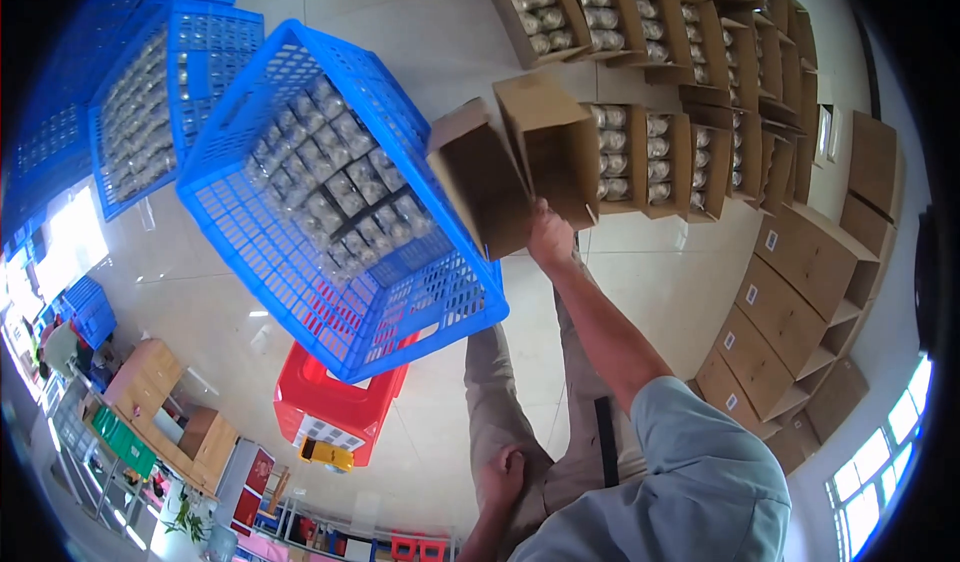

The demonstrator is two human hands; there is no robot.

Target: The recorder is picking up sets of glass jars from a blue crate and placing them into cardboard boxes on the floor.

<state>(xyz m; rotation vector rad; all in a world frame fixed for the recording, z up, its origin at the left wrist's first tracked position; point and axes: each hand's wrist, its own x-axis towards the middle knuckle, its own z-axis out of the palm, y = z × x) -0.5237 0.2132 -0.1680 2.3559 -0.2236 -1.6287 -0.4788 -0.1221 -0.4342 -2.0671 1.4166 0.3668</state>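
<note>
My right hand (548,234) is closed on the near edges of two open cardboard boxes, where their walls meet. The darker box (485,187) leans against the crate's right rim; the lighter box (550,127) stands beside it. Both look hollow inside, though their bottoms are partly in shadow. To their left, a large blue plastic crate (225,227) holds rows of small, shiny, clear-wrapped items (335,162). My left hand (502,477) rests by my thigh with its fingers curled, and nothing shows in it.
A red plastic stool (375,417) is under the crate's near side. More blue crates (215,57) with similar items are stacked at left. Several filled cardboard boxes (620,167) stand in rows at far right. Large closed cartons (785,302) are piled along the right wall.
</note>
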